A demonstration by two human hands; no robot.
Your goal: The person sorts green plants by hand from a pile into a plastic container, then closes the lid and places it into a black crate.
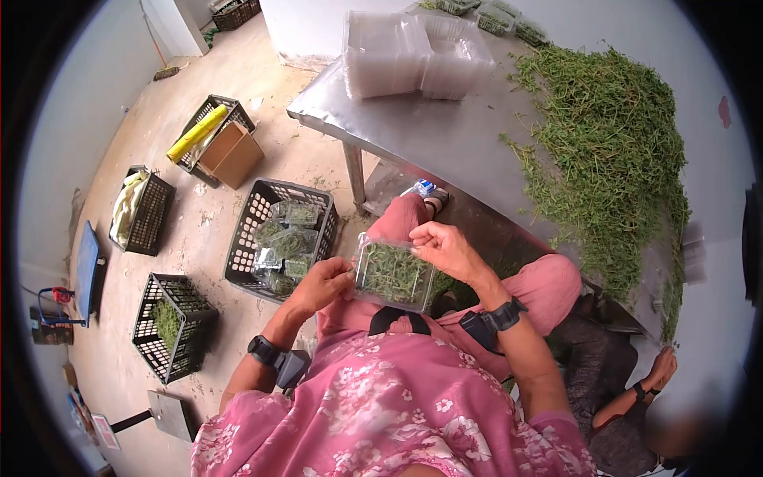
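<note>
A clear plastic box [393,274] filled with green sprigs is above my lap. My left hand [326,285] grips its left edge between thumb and fingers. At its upper right corner, my right hand [445,246] has its fingers bent and pressed together at the rim. Just left of my knees, a black crate [238,258] holds several filled clear boxes [292,242]. A large heap of green sprigs [612,151] lies on the metal table [477,171], with tall stacks of clear containers [385,56] at its far edge.
More black crates [151,211] stand on the floor at left, one with greens [167,322], another with a cardboard box [232,153] and yellow roll [196,133]. A platform scale [171,415] is at lower left. Another person's hands [660,370] are at lower right.
</note>
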